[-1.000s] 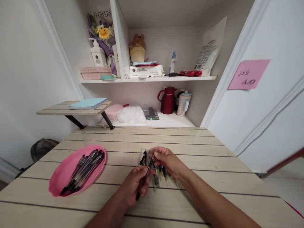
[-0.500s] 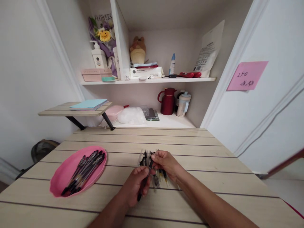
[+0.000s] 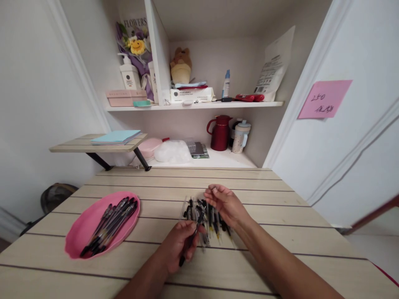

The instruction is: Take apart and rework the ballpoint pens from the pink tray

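My left hand point(image 3: 182, 241) is closed around a dark pen point(image 3: 201, 218), which is tilted with its upper end away from me and its black lower end sticking out below my fingers. Just beyond it, my right hand point(image 3: 226, 203) is raised, with thumb and fingertips pinched together, apart from the pen. Whatever the fingertips hold, if anything, is too small to make out. Beneath and between both hands lies a loose pile of pen parts point(image 3: 214, 222), with black pieces and clear tubes. On the left, a pink tray point(image 3: 76, 230) carries a bundle of dark pens point(image 3: 112, 224).
Behind the wooden table point(image 3: 280, 270) stands a shelf unit with a red jug point(image 3: 220, 133), a tumbler point(image 3: 241, 137) and a white plastic bag point(image 3: 173, 151). A small raised shelf point(image 3: 75, 143) at the back left bears blue paper point(image 3: 116, 136).
My right hand has let go of the pen's upper end and moved up and to the right. The pen stays in my left hand, which has hardly moved.
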Demonstrator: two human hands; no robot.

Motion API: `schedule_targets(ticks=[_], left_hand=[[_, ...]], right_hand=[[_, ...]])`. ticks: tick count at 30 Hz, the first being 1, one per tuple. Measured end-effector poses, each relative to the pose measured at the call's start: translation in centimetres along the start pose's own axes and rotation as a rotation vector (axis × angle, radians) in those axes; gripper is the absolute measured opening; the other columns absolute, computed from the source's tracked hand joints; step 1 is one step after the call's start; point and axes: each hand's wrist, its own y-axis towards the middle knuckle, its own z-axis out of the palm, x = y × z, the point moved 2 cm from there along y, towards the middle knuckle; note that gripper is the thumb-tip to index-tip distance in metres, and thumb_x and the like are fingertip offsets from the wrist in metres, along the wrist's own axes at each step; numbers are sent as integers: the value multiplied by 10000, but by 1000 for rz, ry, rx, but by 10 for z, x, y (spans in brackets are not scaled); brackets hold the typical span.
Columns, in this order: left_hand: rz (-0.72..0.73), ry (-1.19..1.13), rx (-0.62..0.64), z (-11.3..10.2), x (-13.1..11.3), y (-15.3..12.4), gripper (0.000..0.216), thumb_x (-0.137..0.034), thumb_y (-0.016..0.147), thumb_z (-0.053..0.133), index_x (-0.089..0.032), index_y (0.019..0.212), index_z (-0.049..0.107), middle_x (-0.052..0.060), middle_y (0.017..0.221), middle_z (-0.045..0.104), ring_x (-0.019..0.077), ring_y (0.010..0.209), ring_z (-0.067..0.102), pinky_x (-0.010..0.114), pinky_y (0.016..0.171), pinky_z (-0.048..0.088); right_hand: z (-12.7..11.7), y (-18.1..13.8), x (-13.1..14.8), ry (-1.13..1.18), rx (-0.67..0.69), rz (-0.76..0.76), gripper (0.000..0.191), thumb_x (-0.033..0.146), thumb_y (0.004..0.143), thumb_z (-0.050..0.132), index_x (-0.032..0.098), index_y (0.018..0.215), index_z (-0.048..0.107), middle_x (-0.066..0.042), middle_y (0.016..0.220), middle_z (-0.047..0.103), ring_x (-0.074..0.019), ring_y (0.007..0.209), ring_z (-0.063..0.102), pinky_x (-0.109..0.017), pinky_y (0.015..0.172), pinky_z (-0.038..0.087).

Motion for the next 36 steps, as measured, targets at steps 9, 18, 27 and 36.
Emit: schedule_targets(ticks=[9, 18, 27, 36], left_hand=[[98, -124, -212, -9, -1, 7, 237, -314, 629, 648, -134, 774, 598, -34, 571, 522, 37, 374, 434, 160, 337, 283], [148, -155, -225, -8, -2, 7, 257, -236, 607, 668, -118, 832, 631, -27, 545, 520, 48, 432, 455, 167, 408, 333], [184, -19, -234, -2, -4, 2, 234, -330, 656, 615, -158, 806, 559, -19, 630, 568, 87, 497, 528, 198, 450, 406], [265, 336, -576, -14, -8, 6, 166, -210, 559, 630, -154, 673, 522, -58, 458, 523, 90, 370, 500, 192, 377, 394]], right_hand=[[-8, -2, -5, -1404, 19, -117, 213, 370, 585, 635, 175, 553, 554, 12, 542, 558, -108, 526, 457, -219, 480, 249], [0, -5, 0, -1167, 51, -79, 299, 375, 751, 452, 167, 541, 498, 10, 494, 520, -89, 464, 440, -211, 457, 272], [17, -12, -14, -411, 76, 86, 259, 399, 667, 575, 149, 648, 510, 49, 445, 505, -40, 352, 404, -156, 353, 255], [8, -6, -11, -71, -24, 80, 284, 416, 689, 581, 144, 763, 554, 2, 550, 567, -78, 454, 539, -168, 408, 404]])
